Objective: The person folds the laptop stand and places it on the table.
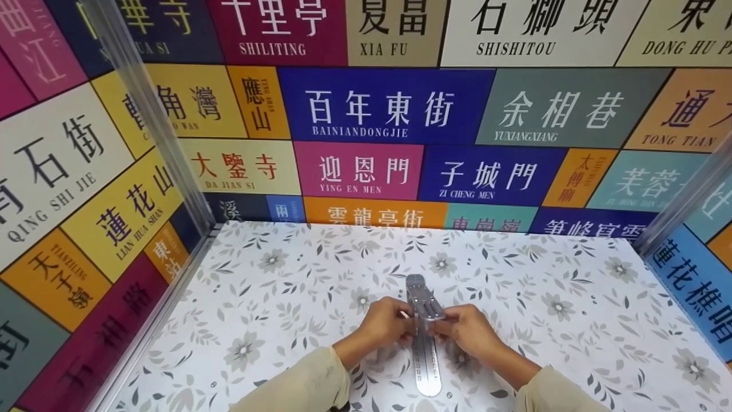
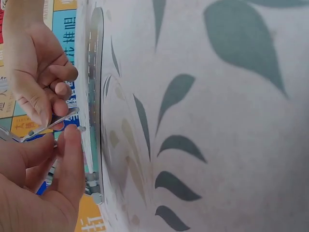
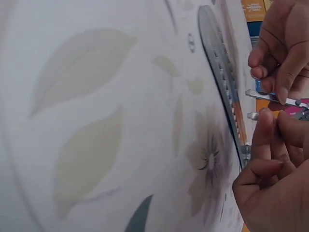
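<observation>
A slotted metal strip with a rounded near end lies on the flowered tabletop. At its far end a shorter metal plate is tilted up above the strip. My left hand pinches the plate's left side between thumb and fingers. From the right, my right hand pinches the plate's near edge. The raised plate stands apart from the strip in the right wrist view. In the left wrist view the strip lies flat beside both hands; fingertips partly hide the plate.
The white tabletop has a grey leaf and flower print. Colourful panels with Chinese lettering stand behind and at both sides. A clear corner strip runs down at the left.
</observation>
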Available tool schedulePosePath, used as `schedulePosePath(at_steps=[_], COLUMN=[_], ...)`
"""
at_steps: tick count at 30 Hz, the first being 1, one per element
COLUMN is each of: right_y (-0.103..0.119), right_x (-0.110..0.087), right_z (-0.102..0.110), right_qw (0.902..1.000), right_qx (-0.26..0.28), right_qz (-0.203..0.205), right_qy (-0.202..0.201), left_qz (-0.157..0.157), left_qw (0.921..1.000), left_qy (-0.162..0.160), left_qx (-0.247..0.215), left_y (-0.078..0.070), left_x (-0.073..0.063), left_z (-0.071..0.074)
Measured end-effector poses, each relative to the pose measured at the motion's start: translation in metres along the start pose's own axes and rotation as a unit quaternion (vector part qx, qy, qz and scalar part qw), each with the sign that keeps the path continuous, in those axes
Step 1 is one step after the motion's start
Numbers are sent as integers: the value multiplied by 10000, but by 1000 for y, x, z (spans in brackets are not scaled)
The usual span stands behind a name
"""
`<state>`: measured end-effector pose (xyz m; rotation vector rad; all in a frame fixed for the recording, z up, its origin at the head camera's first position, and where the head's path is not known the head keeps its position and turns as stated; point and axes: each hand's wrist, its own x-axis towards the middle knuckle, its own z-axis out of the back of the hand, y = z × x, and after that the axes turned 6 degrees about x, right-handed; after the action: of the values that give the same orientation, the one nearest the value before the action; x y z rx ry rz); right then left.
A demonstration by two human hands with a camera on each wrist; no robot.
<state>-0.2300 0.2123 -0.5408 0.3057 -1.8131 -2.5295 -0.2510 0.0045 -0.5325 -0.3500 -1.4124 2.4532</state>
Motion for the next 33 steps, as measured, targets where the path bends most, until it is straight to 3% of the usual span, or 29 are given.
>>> schedulePosePath(at_steps=[5, 10, 13, 16, 21, 23, 28, 33], right_y=[3, 6, 9, 11, 12, 12, 11, 8], right_x=[3, 6, 9, 11, 15, 16, 17, 19], right_z=[3, 5, 5, 5, 4, 4, 4, 2], right_qw=[9907, 9591, 9442, 9372, 9393, 9451, 9566, 9582], right_qx=[1029, 2251, 2628, 2868, 3020, 2921, 2621, 2542], right_qz=[-851, -1695, -1968, -1968, -1579, -1399, -1237, -1306], right_qy=[263, 252, 245, 279, 396, 439, 317, 143], left_qz=[370, 659, 997, 1349, 1604, 1588, 1509, 1545], left_qw=[9974, 9918, 9824, 9655, 9345, 9296, 9324, 9349], left_qy=[-95, -92, -19, -42, -345, -403, -311, -258], left_qx=[-609, -1094, -1578, -2229, -3159, -3301, -3269, -3184], left_y=[4, 10, 10, 8, 8, 8, 9, 7], left_x=[5, 10, 12, 15, 22, 23, 21, 18], left_z=[-1, -4, -5, -5, -5, -5, -5, -5])
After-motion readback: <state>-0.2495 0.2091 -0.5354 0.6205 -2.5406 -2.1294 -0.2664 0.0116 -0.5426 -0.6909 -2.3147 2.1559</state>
